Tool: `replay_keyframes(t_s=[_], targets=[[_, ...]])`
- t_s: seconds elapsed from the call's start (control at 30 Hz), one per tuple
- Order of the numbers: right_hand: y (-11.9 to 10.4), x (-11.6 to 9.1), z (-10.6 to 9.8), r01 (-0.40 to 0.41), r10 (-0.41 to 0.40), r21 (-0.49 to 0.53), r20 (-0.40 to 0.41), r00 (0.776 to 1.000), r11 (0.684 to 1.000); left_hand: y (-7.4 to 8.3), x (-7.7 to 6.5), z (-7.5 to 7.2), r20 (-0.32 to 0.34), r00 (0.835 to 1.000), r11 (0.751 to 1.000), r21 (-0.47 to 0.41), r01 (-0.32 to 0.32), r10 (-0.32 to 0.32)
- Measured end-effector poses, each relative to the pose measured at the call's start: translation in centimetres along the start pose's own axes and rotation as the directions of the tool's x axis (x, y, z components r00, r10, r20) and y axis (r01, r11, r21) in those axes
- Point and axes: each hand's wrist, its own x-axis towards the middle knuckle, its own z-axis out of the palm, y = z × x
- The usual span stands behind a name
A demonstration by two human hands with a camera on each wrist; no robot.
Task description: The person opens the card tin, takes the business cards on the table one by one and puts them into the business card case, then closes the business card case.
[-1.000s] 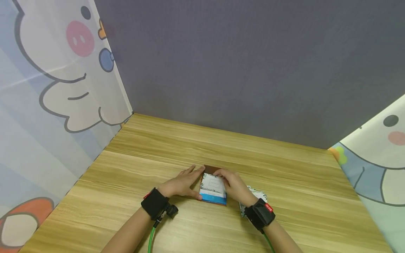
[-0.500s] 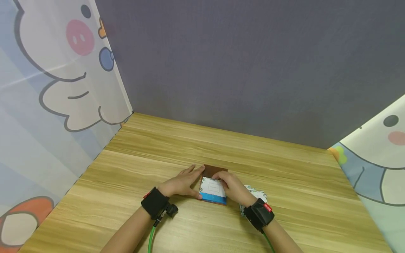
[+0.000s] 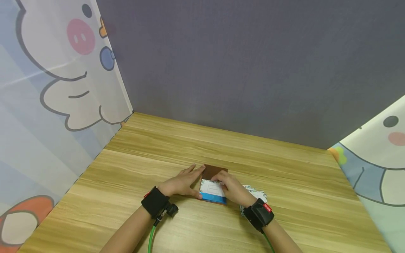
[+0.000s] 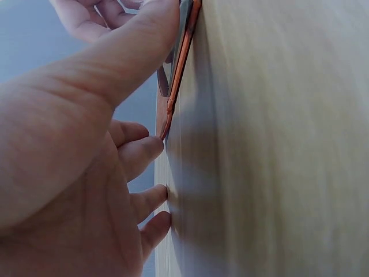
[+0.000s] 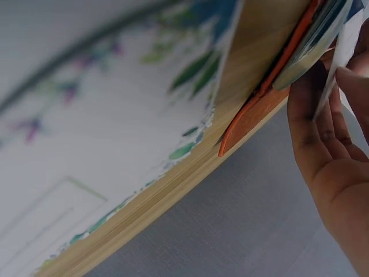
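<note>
Pinches a white card (image 3: 210, 188) with the right hand (image 3: 233, 188) in a narrow grip, thumb on one face and fingers behind, as seen from the right wrist. Grips near the card's far edge, toward its right end, with most of the card extending leftward and nearward from the fingertips. Places the card over the near part of a brown folder (image 3: 211, 171), just beyond a blue strip (image 3: 212, 198) across the folder's near end. Shows bare brown on the far side of the fingertips. Cannot tell the depth of the card inside the folder.

Rests the left hand (image 3: 184, 183) along the folder's left side in a wide spread, fingers mostly straight: thumb at the near left corner, index fingertip by the far left corner, remaining fingers out over the table (image 3: 158, 147). Touches the orange-brown edge with the index fingertip in the left wrist view.

Has more white cards (image 3: 258, 195) with leafy borders on the table, right of the folder and partly under the right wrist. Shows green leaves and purple flowers on these, close to the right wrist camera, with a pale curved flap (image 5: 305, 60) along the folder, next to the pinched card.
</note>
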Motion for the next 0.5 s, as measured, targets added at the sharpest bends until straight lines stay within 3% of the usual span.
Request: replay_keyframes(t_s=[0.27, 0.5], targets=[[0.08, -0.13, 0.17, 0.043, -0.042, -0.015, 0.021, 0.999, 0.999, 0.06, 0.03, -0.02, 0.008, 1.000, 1.000, 0.002, 0.003, -0.003], [0.10, -0.36, 0.12, 0.020, -0.020, -0.032, 0.007, 1.000, 0.999, 0.16, -0.10, -0.05, 0.007, 1.000, 1.000, 0.013, -0.011, 0.011]])
